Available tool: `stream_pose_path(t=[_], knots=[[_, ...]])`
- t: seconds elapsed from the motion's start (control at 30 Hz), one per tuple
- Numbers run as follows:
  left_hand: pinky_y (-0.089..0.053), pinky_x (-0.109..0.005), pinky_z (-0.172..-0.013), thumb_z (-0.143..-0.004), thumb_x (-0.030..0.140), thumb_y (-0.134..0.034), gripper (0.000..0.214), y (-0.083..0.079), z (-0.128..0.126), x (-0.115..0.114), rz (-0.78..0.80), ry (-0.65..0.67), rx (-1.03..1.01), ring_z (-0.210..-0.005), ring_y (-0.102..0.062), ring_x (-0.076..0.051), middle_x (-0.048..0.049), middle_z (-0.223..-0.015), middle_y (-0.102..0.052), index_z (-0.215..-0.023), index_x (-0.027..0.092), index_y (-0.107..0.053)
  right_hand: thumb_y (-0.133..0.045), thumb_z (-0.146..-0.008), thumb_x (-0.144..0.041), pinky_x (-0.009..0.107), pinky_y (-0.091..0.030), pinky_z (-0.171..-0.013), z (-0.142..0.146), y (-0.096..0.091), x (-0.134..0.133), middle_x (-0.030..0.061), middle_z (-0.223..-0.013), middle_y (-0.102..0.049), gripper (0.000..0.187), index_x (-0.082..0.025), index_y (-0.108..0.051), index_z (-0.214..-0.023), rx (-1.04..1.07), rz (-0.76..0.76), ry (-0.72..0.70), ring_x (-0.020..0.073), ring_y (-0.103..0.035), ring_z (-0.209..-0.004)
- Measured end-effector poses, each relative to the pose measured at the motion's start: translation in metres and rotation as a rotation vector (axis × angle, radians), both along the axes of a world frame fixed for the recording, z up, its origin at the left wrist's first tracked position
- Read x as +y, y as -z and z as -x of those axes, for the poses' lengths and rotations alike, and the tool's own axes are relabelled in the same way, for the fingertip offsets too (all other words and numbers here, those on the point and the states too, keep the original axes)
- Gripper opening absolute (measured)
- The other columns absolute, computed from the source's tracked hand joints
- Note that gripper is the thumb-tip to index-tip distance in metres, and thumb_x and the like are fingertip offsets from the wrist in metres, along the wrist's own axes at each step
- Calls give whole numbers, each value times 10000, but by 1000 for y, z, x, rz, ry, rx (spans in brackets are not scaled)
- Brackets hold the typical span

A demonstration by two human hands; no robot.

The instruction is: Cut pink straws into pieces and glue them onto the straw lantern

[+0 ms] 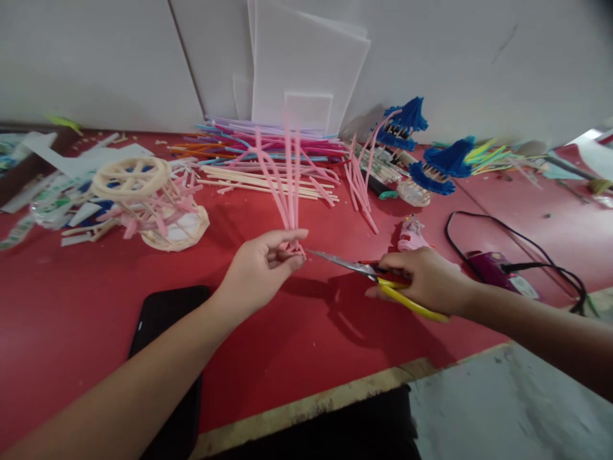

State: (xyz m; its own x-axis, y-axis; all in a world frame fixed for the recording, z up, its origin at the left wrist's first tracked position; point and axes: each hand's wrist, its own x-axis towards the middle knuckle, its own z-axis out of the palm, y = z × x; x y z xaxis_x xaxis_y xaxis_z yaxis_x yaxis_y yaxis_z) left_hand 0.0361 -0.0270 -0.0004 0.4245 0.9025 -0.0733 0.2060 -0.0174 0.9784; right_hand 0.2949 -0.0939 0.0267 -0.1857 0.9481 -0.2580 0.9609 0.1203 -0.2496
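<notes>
My left hand (261, 268) is closed in a pinch on the bottom of a bunch of thin pink straw strips (287, 185), which fan upward above the red table (71, 306). My right hand (426, 278) grips yellow-handled scissors (378, 275). Their metal blades point left, and the tip reaches the base of the strips just beside my left fingers.
A heap of coloured straws (268, 156) lies at the back below white sheets (306, 70) leaning on the wall. A pink and cream straw-built wheel model (148, 201) stands at left. Blue tassels (431, 160), a glue gun (495, 268) with black cord and a black phone (165, 319) lie around.
</notes>
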Motion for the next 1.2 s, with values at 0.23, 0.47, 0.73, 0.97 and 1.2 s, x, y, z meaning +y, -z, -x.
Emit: stream_pose_path(t=[0.23, 0.47, 0.73, 0.97, 1.2], knots=[[-565, -289, -856, -779, 216, -683, 431, -1, 1, 4, -34, -141, -24, -932, -695, -174, -103, -1223, -678, -1200, 147, -622, -512, -891, -387, 263, -405, -589, 24, 7, -8, 71, -803, -705, 245, -172, -629, -891, -86, -122, 66, 179, -635, -667], [-551, -313, -887, -801, 241, -673, 433, -2, 3, 4, -11, -157, -13, -937, -708, -195, -99, -1076, -728, -1216, 145, -596, -497, -932, -257, 299, -372, -518, 41, -13, 0, 109, -627, -664, 305, -145, -632, -683, -350, 54, -66, 213, -637, -558], [-558, -326, -861, -781, 235, -680, 441, 1, 4, 8, -16, -176, -60, -927, -714, -201, -104, -1211, -680, -1208, 173, -587, -595, -868, -183, 291, -487, -759, 77, 0, 46, 79, -957, -712, 243, -146, -636, -1105, 361, -395, -199, 182, -660, -829], [-560, -327, -846, -765, 240, -689, 446, 0, 4, 9, 4, -205, -63, -909, -715, -201, -120, -1244, -661, -1193, 160, -592, -571, -887, -166, 283, -493, -760, 91, 33, 64, 67, -942, -674, 201, -172, -644, -1074, 517, -541, -292, 162, -627, -832], [-561, -308, -839, -775, 253, -693, 419, 1, 4, 7, 31, -166, -74, -921, -709, -193, -111, -1224, -672, -1173, 161, -601, -628, -881, -247, 263, -488, -731, 84, 39, 61, 54, -893, -675, 145, -175, -653, -1004, 569, -574, -277, 154, -621, -801]])
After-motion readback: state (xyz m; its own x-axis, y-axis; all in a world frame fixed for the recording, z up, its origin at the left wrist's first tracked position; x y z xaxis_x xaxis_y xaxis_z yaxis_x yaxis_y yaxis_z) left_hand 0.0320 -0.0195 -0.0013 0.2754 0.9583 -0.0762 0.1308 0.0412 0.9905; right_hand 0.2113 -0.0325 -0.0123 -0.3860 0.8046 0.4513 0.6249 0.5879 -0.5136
